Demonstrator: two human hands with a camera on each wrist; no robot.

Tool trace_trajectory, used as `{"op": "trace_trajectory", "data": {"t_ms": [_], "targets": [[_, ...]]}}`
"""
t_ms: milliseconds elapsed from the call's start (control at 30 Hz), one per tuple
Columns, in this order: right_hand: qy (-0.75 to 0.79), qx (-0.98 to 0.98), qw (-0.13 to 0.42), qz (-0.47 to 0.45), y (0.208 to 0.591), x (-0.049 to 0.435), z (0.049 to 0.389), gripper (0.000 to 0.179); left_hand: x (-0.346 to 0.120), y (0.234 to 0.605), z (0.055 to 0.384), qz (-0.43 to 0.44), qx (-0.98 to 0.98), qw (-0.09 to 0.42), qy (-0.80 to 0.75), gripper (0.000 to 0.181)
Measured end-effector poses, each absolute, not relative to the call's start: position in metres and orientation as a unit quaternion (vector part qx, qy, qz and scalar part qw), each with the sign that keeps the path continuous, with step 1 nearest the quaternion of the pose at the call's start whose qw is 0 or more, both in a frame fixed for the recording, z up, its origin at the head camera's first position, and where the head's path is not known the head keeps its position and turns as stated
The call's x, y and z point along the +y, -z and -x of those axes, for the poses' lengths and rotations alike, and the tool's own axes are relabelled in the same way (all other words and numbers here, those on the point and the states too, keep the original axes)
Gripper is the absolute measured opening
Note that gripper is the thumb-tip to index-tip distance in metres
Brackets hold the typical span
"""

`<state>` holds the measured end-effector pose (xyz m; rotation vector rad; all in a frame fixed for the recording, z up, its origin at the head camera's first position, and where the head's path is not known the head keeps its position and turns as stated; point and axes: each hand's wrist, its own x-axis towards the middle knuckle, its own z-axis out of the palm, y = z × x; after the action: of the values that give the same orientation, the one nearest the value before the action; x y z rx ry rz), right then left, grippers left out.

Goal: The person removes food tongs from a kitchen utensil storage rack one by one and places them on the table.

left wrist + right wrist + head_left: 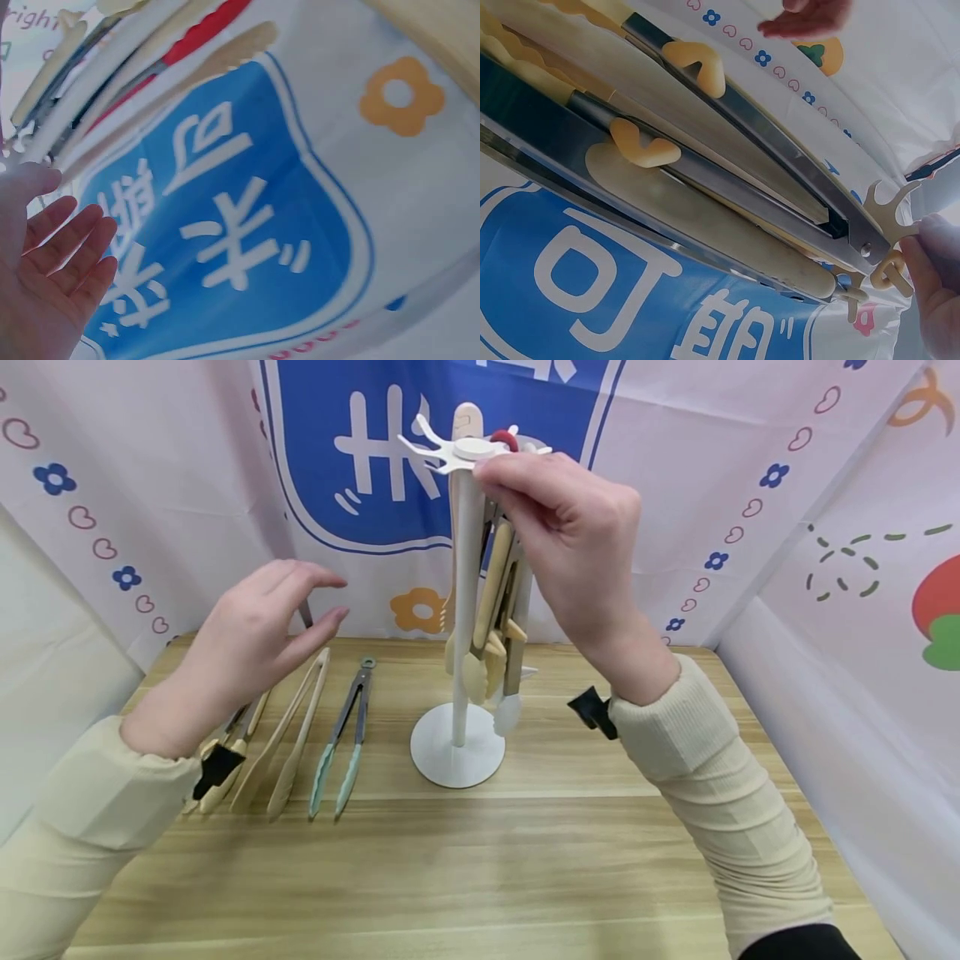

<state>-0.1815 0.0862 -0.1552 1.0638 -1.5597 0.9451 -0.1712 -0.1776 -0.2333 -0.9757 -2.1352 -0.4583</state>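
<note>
The right hand [573, 527] is pinching a prong of the hooked top of a white metal-looking stand with a round base [465, 568], thumb and fingers clamped on it; the stand is standing upright on the wood-grain table [480, 868]; metal tongs with cream scalloped tips [769, 210] are hanging there; the left hand [251, 618] is hovering near beige tongs [300, 739] on the table, its thumb and fingers apart.
</note>
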Motion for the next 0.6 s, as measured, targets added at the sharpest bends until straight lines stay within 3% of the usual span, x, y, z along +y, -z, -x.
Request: {"op": "trace_trajectory", "data": {"t_ms": [600], "targets": [[-0.391, -0.640, 0.491, -0.443, 0.155, 0.087, 0.182, 0.008, -0.134, 0.182, 0.174, 0.413, -0.743, 0.467, 0.244, 0.022]]}}
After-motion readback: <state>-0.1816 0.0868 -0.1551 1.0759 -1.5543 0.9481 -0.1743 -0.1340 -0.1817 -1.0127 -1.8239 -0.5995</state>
